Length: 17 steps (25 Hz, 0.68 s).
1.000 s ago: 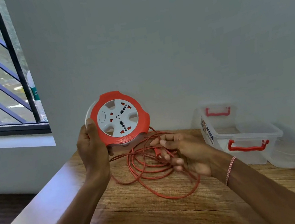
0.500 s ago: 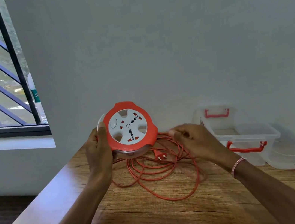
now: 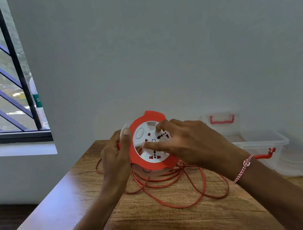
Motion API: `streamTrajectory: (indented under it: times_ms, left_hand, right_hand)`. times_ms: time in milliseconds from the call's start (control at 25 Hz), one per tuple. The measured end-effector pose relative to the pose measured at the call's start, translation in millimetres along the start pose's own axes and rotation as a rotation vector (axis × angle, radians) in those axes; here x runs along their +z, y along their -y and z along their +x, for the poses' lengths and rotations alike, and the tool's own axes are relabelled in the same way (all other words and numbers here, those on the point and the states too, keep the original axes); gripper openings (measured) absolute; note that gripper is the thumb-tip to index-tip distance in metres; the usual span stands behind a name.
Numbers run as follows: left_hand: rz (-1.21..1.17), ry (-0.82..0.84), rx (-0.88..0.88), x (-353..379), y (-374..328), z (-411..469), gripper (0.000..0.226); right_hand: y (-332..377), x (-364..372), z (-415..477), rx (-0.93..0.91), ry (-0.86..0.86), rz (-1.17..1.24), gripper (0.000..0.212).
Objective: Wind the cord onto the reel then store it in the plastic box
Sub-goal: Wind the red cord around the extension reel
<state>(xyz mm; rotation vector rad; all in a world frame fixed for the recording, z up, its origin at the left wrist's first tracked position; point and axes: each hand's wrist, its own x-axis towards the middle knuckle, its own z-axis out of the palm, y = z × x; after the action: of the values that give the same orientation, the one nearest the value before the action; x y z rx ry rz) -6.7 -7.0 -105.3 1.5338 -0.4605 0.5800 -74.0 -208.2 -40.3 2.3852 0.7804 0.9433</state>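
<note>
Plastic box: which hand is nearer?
Right. The right hand rests on the reel face, left of the plastic box; the left hand grips the reel's far side.

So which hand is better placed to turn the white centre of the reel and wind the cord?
The right hand: its fingers already rest in the white socket face of the round orange plastic reel. The left hand grips the rim, steadying it above the loose orange cord.
</note>
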Motion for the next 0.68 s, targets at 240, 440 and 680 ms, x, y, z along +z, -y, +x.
streamTrajectory:
  times_ms: [240,440,680]
  left_hand:
    - [-0.062,0.02,-0.007,-4,-6,1,0.032]
    - [-0.054,0.052,0.009,0,-11,-4,0.031]
    - [0.011,-0.006,0.096,7,-10,-13,0.028]
  right_hand:
    - [-7,-14,10,-0.111,0.06,-0.067,0.079]
    - [-8,-11,10,-0.142,0.02,-0.05,0.072]
    - [14,-2,11,0.287,-0.193,0.171,0.065]
